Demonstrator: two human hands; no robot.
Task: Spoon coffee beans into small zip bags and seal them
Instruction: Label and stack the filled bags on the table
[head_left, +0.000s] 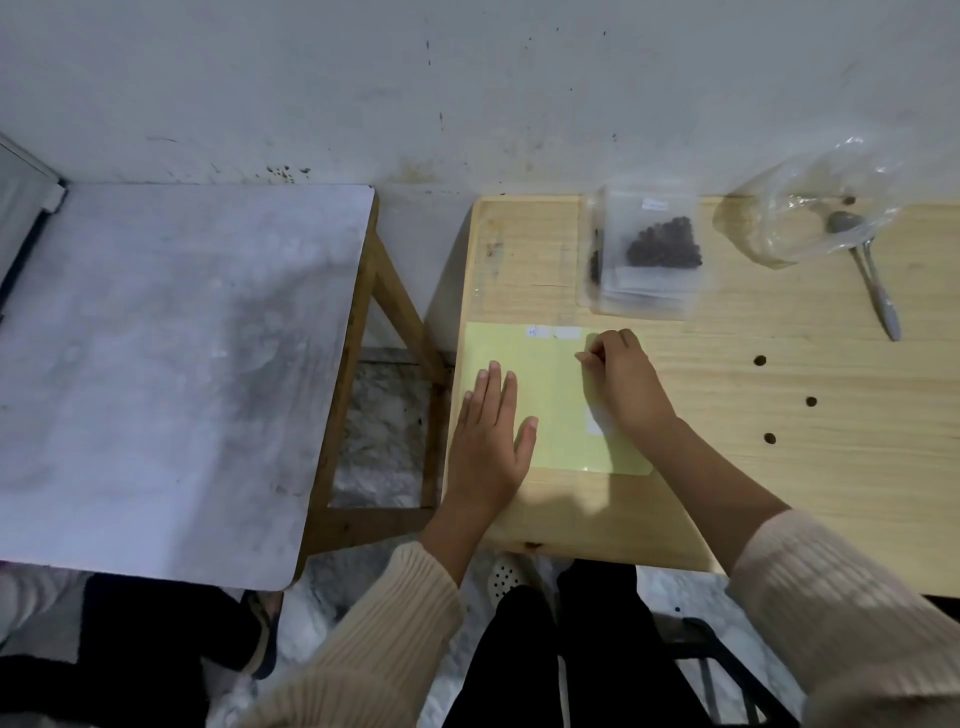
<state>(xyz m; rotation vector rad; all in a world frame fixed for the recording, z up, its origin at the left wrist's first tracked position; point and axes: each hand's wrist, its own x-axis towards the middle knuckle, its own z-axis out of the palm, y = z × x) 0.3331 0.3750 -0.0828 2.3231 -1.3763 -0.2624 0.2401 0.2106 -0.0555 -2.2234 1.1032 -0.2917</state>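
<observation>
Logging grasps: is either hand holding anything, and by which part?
Left hand presses flat on the yellow-green sheet, holding nothing. Right hand curls near the sheet's top; any pinch cannot be told.

Dim, kinda mushy footage. The plastic bag (810, 208) at 1 o'clock catches glare, soft shadow on the table (779, 364) toward 6, edges bend.

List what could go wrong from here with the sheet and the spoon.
1. The right hand pinches at the sheet near its top while the left hand only presses flat; a hard pull may crease it or slide it off the table, whose left edge is close.
2. The spoon lies half inside the loose clear bag; a bump might drag both.
</observation>
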